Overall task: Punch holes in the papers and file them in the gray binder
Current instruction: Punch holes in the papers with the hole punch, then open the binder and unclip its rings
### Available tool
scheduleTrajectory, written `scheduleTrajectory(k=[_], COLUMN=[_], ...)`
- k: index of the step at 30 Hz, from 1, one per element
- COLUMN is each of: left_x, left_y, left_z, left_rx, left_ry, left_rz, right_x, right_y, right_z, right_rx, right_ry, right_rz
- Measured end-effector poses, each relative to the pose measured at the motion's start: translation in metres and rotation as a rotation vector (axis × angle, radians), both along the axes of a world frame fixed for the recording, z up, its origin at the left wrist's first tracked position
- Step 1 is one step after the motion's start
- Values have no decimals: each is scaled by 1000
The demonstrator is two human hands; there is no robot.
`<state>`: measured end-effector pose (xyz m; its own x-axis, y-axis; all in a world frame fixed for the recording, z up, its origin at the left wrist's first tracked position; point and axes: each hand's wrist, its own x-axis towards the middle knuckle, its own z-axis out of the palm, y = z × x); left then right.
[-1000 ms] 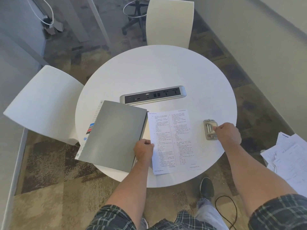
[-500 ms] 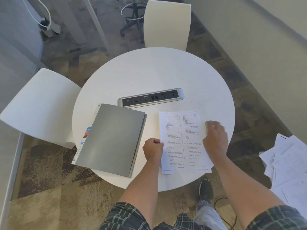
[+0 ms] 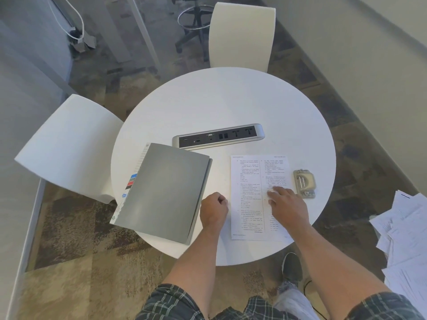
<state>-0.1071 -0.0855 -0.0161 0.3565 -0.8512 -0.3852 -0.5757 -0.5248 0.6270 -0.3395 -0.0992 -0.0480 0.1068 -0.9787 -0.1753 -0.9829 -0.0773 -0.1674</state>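
Head view, printed paper long axis running away, right hand flat on it, left hand fisted beside it

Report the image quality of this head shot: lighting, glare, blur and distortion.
Head view: soft, even daylight with faint shadows; a pale sheen washes the gray binder; the printed paper is too small to read; the right hand has slightly smeared fingertips, the left hand is sharp; wide-angle bending curves the wall base and stretches the round table.
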Motion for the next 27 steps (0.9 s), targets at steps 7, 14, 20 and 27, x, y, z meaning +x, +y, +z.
scheduleTrajectory(k=[7, 14, 20, 27], left_x=[30, 66, 86, 104], left_y=[12, 31, 46, 60], left_z=[5, 6, 5, -1], left_rx=[-53, -132, -141, -122], left_ry=[-216, -400, -428, -450], left_rz=[-130, -221, -165, -128], right_x=[35, 102, 158, 207], right_y=[-3, 6, 10, 5], right_z=[9, 13, 14, 15], right_rx=[-20, 63, 251, 412], right_ry=[-59, -352, -568, -742], right_rz=[-66, 8, -14, -152])
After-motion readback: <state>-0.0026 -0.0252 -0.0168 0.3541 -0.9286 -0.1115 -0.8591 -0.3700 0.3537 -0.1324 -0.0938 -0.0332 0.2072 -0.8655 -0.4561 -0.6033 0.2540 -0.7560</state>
